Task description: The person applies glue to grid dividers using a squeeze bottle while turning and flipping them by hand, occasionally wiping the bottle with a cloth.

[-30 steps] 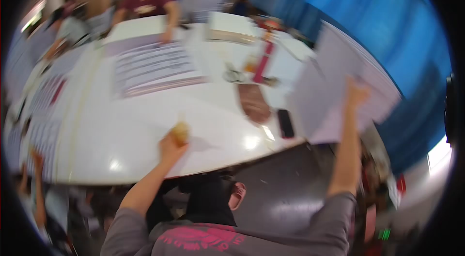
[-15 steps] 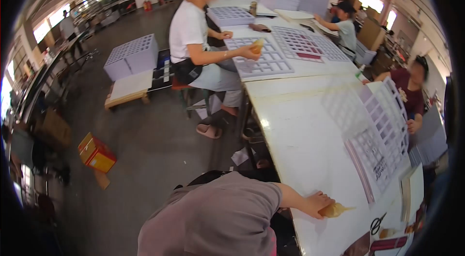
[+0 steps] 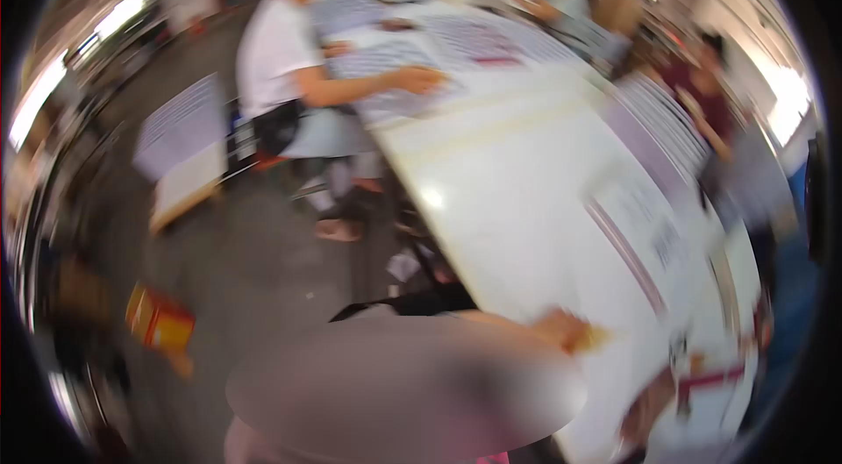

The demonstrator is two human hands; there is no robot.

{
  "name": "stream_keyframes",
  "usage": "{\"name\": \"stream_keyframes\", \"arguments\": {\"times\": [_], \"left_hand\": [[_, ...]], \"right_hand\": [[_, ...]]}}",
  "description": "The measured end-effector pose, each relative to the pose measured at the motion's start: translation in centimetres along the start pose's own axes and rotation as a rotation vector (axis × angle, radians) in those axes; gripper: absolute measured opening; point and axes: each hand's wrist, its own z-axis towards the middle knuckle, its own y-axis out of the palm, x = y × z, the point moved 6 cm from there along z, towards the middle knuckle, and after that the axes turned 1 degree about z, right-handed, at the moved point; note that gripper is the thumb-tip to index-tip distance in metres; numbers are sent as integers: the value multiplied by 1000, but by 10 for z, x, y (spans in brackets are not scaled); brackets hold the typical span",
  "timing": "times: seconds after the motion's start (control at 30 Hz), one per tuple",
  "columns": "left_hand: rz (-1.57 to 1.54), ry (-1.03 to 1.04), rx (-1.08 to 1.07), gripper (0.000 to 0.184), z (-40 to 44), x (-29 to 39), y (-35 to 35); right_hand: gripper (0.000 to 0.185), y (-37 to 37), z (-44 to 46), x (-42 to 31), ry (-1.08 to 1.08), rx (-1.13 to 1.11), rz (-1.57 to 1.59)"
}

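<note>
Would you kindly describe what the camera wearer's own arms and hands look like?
The left hand looks ungloved and its forearm bare, though motion blurs detail. The clothing is grey, with pink low down. The right hand is out of view.

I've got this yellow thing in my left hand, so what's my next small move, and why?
Probably look further right and down, toward your left hand: it holds the yellow thing right of and below the picture's centre, your right hand is out of view, and blur hides details.
</note>
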Motion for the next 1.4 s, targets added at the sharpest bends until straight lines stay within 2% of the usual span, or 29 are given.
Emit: {"name": "stream_keyframes", "arguments": {"times": [0.03,0.07,0.1,0.13,0.17,0.27,0.3,0.4,0.47,0.5,0.63,0.7,0.77,0.83,0.97,1.03,1.1,1.13,1.17,1.27,1.4], "left_hand": [[-50,-67,-81,53,4,4,-6],[-29,-97,-72,44,6,15,-18],[36,-26,94,40,6,1,-4],[91,-65,14,43,9,-3,1],[81,-85,35,45,7,-5,0],[206,31,40,63,-2,1,12],[192,72,45,66,-1,12,11],[199,13,6,75,2,18,19],[179,-11,-19,76,-1,20,9],[179,-35,-25,76,-2,20,11],[92,-149,-5,75,-2,9,7],[33,-118,120,73,-4,-1,4],[-18,-117,209,70,-10,-11,1],[-70,-143,270,67,-17,-16,-6],[-260,-154,154,61,-40,-18,-27],[-282,-127,126,60,-53,-30,-43],[-343,-151,142,59,-64,-44,-67],[-376,-167,154,59,-71,-51,-80],[-366,-186,195,58,-77,-57,-98],[-246,-229,329,56,-90,-90,-151],[-51,-214,516,53,-113,-152,-235]], "right_hand": [[67,23,-8,5,-11,-35,-31],[63,45,-33,21,51,-164,148],[64,64,-57,35,134,-284,316],[71,51,-63,40,199,-290,375],[79,21,-55,28,207,-267,364],[98,-13,-55,21,205,-311,336],[101,-12,-56,27,192,-287,388],[98,2,-62,41,162,-447,446],[98,-8,-48,43,148,-434,464],[98,-11,-45,41,140,-421,489],[98,-72,0,33,179,-138,526],[99,-110,25,41,219,-10,599],[90,-154,58,54,182,171,552],[82,-177,73,72,428,295,852],[65,-192,75,135,669,369,989],[59,-182,65,163,904,329,1153],[55,-162,37,166,1226,430,1354],[52,-140,15,162,1382,361,1512],[50,-118,-8,147,1535,274,1672],[51,-98,-47,59,1771,212,1908],[56,-100,-108,-103,2123,16,2160]]}}
